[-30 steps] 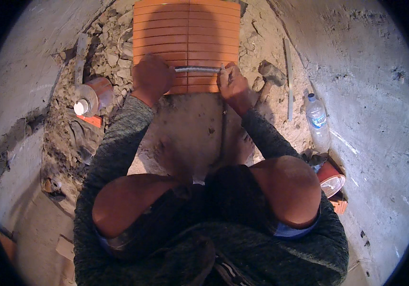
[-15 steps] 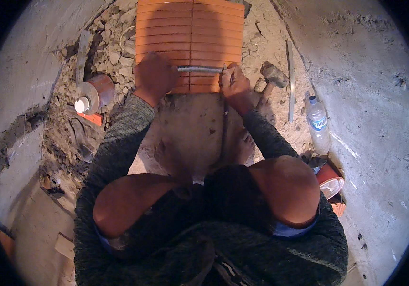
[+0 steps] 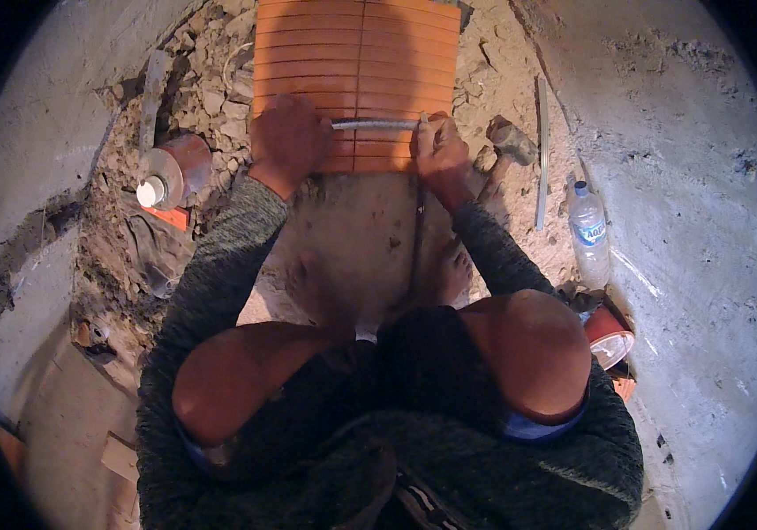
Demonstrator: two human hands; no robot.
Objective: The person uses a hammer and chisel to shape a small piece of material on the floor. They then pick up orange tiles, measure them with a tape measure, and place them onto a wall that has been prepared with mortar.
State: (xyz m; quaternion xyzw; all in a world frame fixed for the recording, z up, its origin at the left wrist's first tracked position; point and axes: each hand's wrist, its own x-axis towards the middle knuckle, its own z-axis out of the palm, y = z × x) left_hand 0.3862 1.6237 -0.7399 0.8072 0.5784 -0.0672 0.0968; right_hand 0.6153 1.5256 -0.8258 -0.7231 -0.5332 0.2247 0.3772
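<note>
A slim grey bar, slightly bowed, lies crosswise over the near part of an orange ribbed brick block. My left hand is closed around the bar's left end in a fist, which hides that end. Around its right end, the fingers of my right hand are closed, near the block's right near edge. What kind of tool the bar is cannot be made out. Along the middle of the block runs a dark lengthwise line, crossing under the bar.
Left, a clear container with a white cap lies by rubble. Right are a hammer, a thin metal strip, a plastic water bottle and a reddish container. Rough walls rise on both sides.
My right hand and the bar have shifted slightly to the right. The block sits a little further right in the picture. Both hands keep their hold.
</note>
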